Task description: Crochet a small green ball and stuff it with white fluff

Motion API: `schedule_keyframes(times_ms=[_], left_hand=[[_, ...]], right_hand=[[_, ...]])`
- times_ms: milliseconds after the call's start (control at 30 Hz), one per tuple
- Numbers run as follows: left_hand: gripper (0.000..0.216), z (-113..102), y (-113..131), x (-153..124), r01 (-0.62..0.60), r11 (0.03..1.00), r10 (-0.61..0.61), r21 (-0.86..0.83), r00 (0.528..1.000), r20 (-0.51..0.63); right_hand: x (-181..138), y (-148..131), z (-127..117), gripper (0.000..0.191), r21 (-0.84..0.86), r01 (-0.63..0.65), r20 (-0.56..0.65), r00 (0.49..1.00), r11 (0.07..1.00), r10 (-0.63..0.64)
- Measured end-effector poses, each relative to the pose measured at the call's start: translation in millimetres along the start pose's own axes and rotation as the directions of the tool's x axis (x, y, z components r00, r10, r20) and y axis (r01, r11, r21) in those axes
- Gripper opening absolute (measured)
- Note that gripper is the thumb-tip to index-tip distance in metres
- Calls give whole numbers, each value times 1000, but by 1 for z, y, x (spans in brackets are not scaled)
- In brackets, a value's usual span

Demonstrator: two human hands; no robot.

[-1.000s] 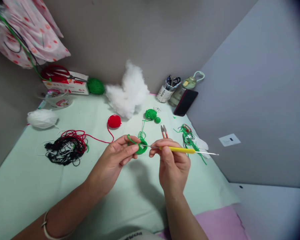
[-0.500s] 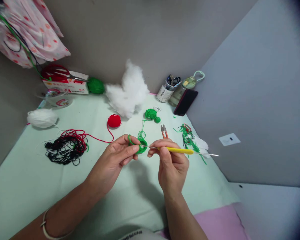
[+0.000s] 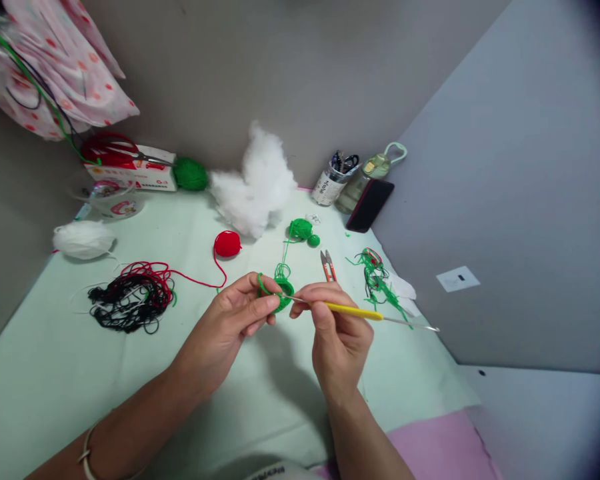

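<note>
My left hand (image 3: 243, 307) pinches a small round piece of green crochet (image 3: 285, 293), with green yarn looped over the index finger. In my right hand (image 3: 337, 330) is a crochet hook (image 3: 355, 311) with a yellow handle, gripped like a pen. The hook's left metal tip meets the green crochet at my left fingertips; its other metal end points right. Whether the tip is inside a stitch is too small to tell. Loose green yarn runs from the crochet up to a green yarn ball (image 3: 300, 229), beside a smaller green ball (image 3: 314, 241).
Orange-handled thread snips (image 3: 328, 266) lie just beyond my right hand. Green yarn scraps (image 3: 377, 277) are at the right, tangled black yarn (image 3: 127, 303) and a red ball (image 3: 227, 244) at the left. White stuffing (image 3: 255, 183), a phone (image 3: 371, 205) and a bottle (image 3: 360, 187) stand along the back.
My right hand has shifted slightly left and down, and the hook now slopes more, its right end lower. My left hand keeps its pinch on the crochet.
</note>
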State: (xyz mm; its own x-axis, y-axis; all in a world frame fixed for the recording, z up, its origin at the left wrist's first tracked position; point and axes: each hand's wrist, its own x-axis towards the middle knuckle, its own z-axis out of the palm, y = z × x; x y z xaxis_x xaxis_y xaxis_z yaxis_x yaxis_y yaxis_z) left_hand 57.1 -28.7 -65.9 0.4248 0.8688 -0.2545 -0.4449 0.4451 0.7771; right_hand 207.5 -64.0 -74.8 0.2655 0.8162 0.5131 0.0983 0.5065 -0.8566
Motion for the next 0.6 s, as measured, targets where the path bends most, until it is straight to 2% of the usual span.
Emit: schedule_keyframes(times_ms=[133, 267, 467, 600], left_hand=[[15, 2, 0, -1, -4, 1000, 3, 27, 1000, 3], [34, 5, 1, -2, 14, 999, -14, 45, 1000, -9], [46, 5, 4, -2, 23, 997, -23, 73, 1000, -3], [47, 6, 4, -2, 18, 995, -17, 96, 1000, -13]], right_hand=[[-1, 0, 0, 22, -31, 27, 28, 999, 999, -26], [-2, 2, 1, 22, -81, 37, 65, 997, 996, -32], [-1, 5, -1, 18, 85, -150, 35, 988, 985, 148], [-1, 4, 0, 16, 66, -152, 35, 988, 986, 150]])
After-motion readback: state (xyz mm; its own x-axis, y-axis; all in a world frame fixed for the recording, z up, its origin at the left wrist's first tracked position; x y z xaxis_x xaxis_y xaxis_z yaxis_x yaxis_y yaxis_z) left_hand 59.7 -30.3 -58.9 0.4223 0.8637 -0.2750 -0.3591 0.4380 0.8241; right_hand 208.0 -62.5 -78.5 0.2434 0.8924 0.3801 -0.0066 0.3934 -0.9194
